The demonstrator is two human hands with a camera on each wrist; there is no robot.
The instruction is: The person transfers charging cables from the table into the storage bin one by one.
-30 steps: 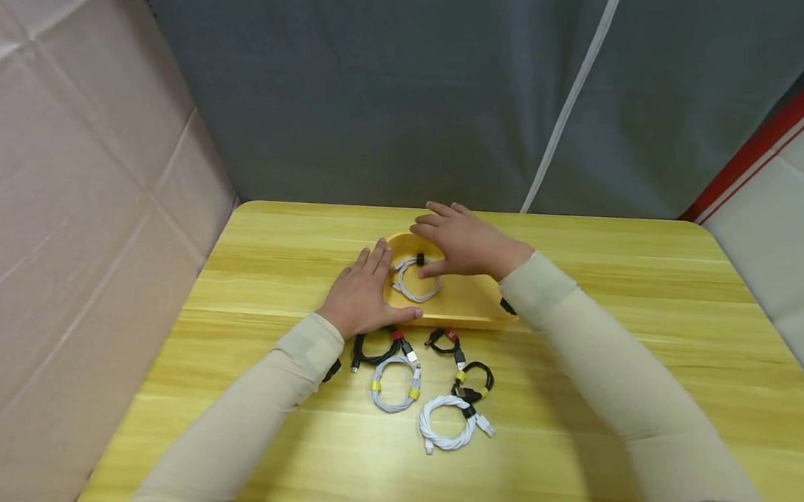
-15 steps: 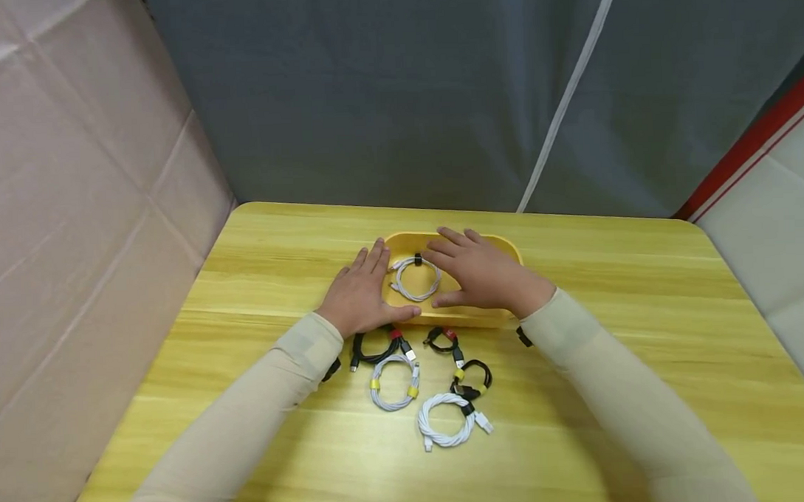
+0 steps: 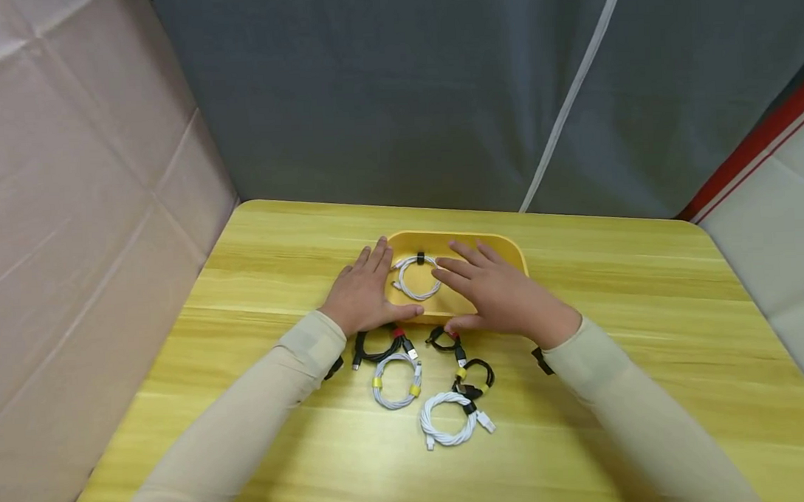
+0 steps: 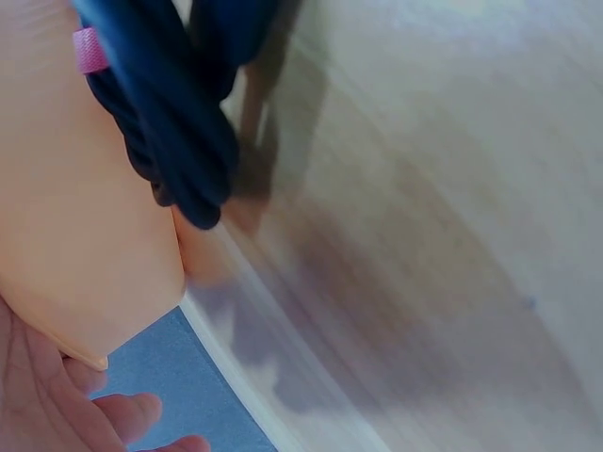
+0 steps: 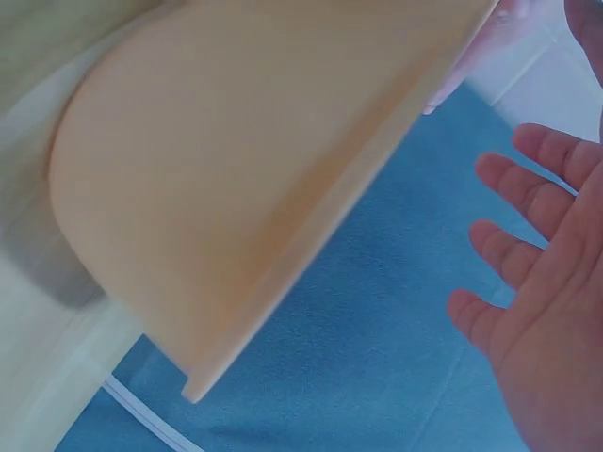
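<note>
Hands at a yellow tray [image 3: 502, 251] near the table's [image 3: 642, 287] far edge.
Right hand [image 3: 499, 295], fingers spread, hovers over the tray and hides its near right part; left hand [image 3: 363, 293] lies flat against its left wall, thumb along the near rim. Inside, at the left, a white cable [image 3: 418, 278] sits coiled with a black tie. Wrist views are blurred.

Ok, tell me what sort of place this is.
Probably a makeshift recording booth: a wooden table boxed in by grey fabric and cardboard, with a yellow tray and bundled cables laid out.
</note>
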